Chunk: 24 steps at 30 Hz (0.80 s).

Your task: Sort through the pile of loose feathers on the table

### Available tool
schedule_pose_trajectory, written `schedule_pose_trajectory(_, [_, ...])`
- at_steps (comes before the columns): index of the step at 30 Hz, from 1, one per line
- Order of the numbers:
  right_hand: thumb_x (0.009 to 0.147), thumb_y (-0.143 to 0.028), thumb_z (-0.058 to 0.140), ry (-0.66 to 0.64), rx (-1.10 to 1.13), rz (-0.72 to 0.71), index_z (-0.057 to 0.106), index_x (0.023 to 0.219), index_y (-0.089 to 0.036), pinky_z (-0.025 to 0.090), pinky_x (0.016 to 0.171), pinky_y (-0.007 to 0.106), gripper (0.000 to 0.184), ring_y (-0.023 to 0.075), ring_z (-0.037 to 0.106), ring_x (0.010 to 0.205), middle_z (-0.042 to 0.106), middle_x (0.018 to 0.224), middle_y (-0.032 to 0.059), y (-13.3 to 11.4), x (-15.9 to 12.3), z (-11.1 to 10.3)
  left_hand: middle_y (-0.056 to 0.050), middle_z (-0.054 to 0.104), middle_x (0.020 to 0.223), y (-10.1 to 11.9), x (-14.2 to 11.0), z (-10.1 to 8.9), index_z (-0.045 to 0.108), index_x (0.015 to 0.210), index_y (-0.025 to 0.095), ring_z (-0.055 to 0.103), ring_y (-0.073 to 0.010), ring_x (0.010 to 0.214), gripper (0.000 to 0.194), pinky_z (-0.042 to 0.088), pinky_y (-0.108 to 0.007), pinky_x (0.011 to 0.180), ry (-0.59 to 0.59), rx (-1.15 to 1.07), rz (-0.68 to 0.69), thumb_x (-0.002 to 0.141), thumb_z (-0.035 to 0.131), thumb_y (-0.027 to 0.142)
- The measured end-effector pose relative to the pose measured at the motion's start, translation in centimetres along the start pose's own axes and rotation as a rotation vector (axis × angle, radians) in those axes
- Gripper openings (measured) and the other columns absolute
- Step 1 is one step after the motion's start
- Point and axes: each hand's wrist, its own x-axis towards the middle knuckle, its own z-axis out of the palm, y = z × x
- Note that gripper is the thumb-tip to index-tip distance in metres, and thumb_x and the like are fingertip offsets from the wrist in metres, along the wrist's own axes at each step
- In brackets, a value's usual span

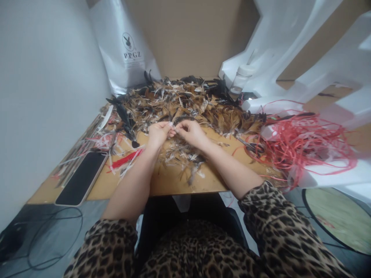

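Note:
My left hand point(159, 133) and my right hand point(190, 133) meet at the middle of the table, fingertips nearly touching. Both are closed in a pinch on what looks like a small feather, with a whitish bit showing between the fingers. Just behind them spreads a large heap of brown, black and white feathers point(185, 96). Below my hands lies a looser scatter of small greyish feathers point(184, 154). The fingers hide most of the held piece.
On the left are a phone point(82, 179), red strips point(126, 159) and thin sticks point(84, 148). To the right lie scissors point(255, 146) and a tangle of pink-red ribbon point(307, 143). A white-lidded bottle point(241, 79) and a silvery bag point(124, 50) stand behind. A round seat point(339, 216) is lower right.

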Motion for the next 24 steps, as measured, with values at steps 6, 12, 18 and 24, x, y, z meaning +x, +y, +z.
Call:
schedule_pose_trajectory(6, [0.077, -0.023, 0.047, 0.023, -0.163, -0.115, 0.061, 0.069, -0.014, 0.035, 0.062, 0.022, 0.018, 0.0106, 0.050, 0.064, 0.060, 0.068, 0.0021, -0.2, -0.2, -0.2, 0.000, 0.058, 0.050, 0.2, -0.4, 0.1, 0.061, 0.063, 0.011, 0.052, -0.0082, 0.043, 0.012, 0.044, -0.019, 0.046, -0.009, 0.237, 0.089, 0.070, 0.056, 0.020])
schedule_pose_trajectory(12, [0.079, -0.022, 0.046, -0.036, -0.427, -0.309, 0.058, 0.072, -0.015, 0.035, 0.069, 0.027, 0.016, 0.0158, 0.048, 0.076, 0.057, 0.077, 0.0060, -0.3, -0.3, -1.9, -0.001, 0.059, 0.051, -0.7, -0.5, -0.7, 0.062, 0.062, 0.013, 0.055, -0.0100, 0.046, 0.020, 0.041, -0.019, 0.047, -0.249, 0.642, 0.252, 0.074, 0.048, 0.021])
schedule_pose_trajectory(18, [0.074, -0.026, 0.054, -0.182, -0.196, -0.327, 0.059, 0.068, -0.014, 0.037, 0.074, 0.029, 0.015, 0.0149, 0.048, 0.076, 0.054, 0.077, 0.0049, 0.9, 0.8, -4.1, -0.002, 0.060, 0.053, 0.1, -1.5, -0.2, 0.061, 0.059, 0.013, 0.055, -0.0104, 0.047, 0.020, 0.044, -0.021, 0.049, -0.490, 0.620, 0.263, 0.073, 0.052, 0.023])
schedule_pose_trajectory(24, [0.066, -0.037, 0.063, -0.384, 0.422, 0.046, 0.060, 0.069, -0.013, 0.041, 0.064, 0.025, 0.025, 0.0117, 0.051, 0.066, 0.059, 0.071, 0.0020, 2.9, 1.4, -5.0, -0.004, 0.062, 0.055, 1.1, -2.2, 0.5, 0.064, 0.068, 0.010, 0.056, -0.0101, 0.046, 0.021, 0.046, -0.021, 0.048, -0.508, 0.297, 0.162, 0.071, 0.059, 0.030])
